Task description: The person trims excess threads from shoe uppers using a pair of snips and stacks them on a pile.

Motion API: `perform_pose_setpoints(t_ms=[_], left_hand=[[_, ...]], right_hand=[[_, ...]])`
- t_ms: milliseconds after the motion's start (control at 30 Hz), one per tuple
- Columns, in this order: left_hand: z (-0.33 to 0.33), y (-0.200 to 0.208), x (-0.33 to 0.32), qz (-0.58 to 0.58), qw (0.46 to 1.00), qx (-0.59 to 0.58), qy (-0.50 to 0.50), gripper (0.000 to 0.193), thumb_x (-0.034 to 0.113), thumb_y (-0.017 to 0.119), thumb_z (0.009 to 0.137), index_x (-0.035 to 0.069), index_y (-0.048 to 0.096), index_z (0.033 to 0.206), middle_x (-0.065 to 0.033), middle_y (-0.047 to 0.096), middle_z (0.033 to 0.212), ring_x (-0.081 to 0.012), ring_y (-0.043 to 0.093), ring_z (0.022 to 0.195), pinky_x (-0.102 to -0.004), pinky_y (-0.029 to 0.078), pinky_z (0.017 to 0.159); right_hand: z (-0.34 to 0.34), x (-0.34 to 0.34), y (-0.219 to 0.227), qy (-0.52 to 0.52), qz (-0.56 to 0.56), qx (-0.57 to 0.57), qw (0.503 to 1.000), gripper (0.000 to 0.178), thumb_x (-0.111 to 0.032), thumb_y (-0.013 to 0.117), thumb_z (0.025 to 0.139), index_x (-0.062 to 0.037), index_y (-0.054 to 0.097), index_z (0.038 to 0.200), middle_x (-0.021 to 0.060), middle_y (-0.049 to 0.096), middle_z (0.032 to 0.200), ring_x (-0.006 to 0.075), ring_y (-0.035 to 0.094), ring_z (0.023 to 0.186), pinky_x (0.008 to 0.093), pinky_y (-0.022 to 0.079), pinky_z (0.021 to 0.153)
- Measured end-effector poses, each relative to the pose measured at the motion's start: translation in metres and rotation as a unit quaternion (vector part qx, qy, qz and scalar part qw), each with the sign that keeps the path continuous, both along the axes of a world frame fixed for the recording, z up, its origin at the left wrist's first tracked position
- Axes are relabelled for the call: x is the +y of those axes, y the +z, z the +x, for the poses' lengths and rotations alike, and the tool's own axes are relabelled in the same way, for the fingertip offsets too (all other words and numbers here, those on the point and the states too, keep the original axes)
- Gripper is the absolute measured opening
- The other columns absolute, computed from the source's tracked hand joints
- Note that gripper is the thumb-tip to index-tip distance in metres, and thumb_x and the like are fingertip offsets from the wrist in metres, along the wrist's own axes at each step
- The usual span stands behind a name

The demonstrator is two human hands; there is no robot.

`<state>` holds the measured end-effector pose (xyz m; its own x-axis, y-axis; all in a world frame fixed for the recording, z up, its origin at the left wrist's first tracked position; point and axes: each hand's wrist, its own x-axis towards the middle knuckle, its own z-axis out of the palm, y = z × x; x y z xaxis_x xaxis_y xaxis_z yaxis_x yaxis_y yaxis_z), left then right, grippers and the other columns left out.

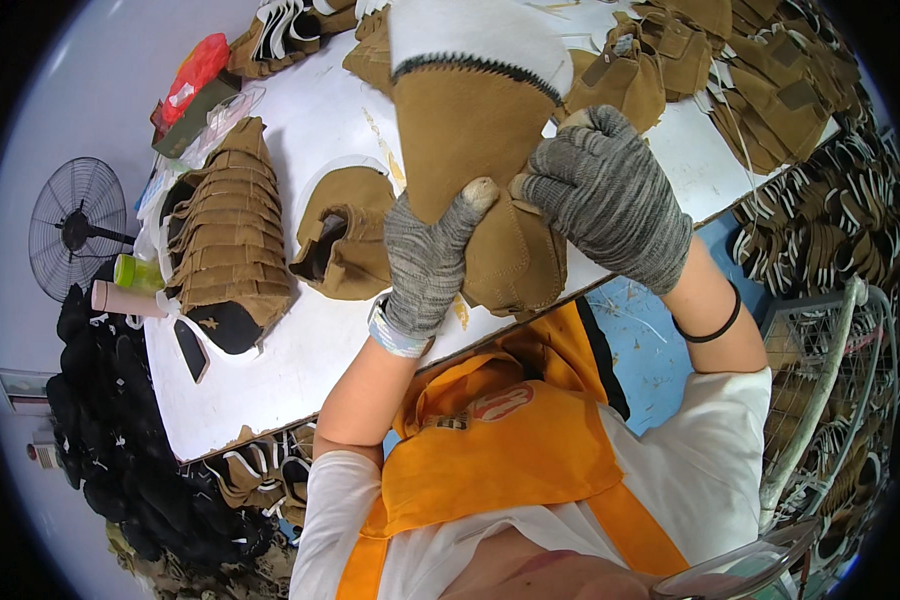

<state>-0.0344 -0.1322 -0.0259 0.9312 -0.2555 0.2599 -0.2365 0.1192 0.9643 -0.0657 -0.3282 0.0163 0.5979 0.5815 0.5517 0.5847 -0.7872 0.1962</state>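
Both my hands wear grey knitted gloves with the fingertips bare. My left hand (pixel 432 255) is closed round the near left side of a brown suede-like shoe upper (pixel 470 140), thumb lying on its top. A white piece is joined to its far end along a black zigzag seam. Against the right edge of the same upper, my right hand (pixel 610 190) is closed in a pinch; whether a thread is also in its fingers cannot be seen. Left of my left hand, another brown shoe upper (pixel 355 235) lies on the white table (pixel 270 400).
A row of nested brown uppers (pixel 230 220) lies at the left, beside a phone (pixel 191 350) and a green-yellow cup (pixel 138 272). More uppers (pixel 770 100) cover the far right. A wire cart (pixel 820 380) stands at the right, a fan (pixel 78 228) at the far left.
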Motion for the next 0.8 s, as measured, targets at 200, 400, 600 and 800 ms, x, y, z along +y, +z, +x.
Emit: perform_pose_setpoints(t_ms=[200, 400, 600, 800], left_hand=[[0.009, 0.003, -0.001, 0.003, 0.999, 0.036, -0.036, 0.040, 0.033, 0.069, 0.087, -0.001, 0.062, 0.108, -0.0087, 0.067, 0.092, -0.0141, 0.062, 0.082, -0.0280, 0.050, 0.073], [0.013, 0.006, 0.000, 0.058, 0.998, -0.024, -0.015, 0.040, 0.033, 0.067, 0.088, -0.001, 0.062, 0.109, -0.0095, 0.068, 0.094, -0.0147, 0.062, 0.083, -0.0283, 0.051, 0.074], [0.009, 0.020, -0.002, 0.062, 0.993, -0.086, 0.042, 0.044, 0.033, 0.069, 0.087, -0.002, 0.059, 0.111, -0.0090, 0.067, 0.097, -0.0152, 0.062, 0.087, -0.0291, 0.050, 0.078], [0.022, 0.017, -0.004, 0.006, 0.993, -0.081, 0.085, 0.048, 0.034, 0.071, 0.085, -0.001, 0.056, 0.114, -0.0096, 0.065, 0.103, -0.0162, 0.060, 0.093, -0.0297, 0.049, 0.083]], right_hand=[[0.009, 0.000, 0.008, 0.014, -0.088, 0.015, 0.996, 0.014, -0.016, 0.059, 0.080, -0.0119, 0.069, 0.090, 0.0055, 0.063, 0.104, 0.0219, 0.061, 0.094, 0.0411, 0.044, 0.093], [0.012, 0.005, -0.005, -0.009, -0.011, 0.017, 1.000, 0.019, -0.022, 0.067, 0.074, -0.0098, 0.068, 0.087, 0.0075, 0.062, 0.102, 0.0237, 0.059, 0.095, 0.0394, 0.046, 0.089], [0.017, -0.006, -0.027, -0.054, 0.229, -0.125, 0.964, 0.022, -0.016, 0.076, 0.072, -0.0082, 0.066, 0.090, 0.0078, 0.061, 0.090, 0.0243, 0.060, 0.086, 0.0394, 0.049, 0.080], [-0.019, 0.026, -0.041, 0.055, 0.410, -0.047, 0.909, 0.031, -0.004, 0.073, 0.074, -0.0045, 0.062, 0.103, 0.0081, 0.058, 0.090, 0.0225, 0.058, 0.082, 0.0336, 0.049, 0.078]])
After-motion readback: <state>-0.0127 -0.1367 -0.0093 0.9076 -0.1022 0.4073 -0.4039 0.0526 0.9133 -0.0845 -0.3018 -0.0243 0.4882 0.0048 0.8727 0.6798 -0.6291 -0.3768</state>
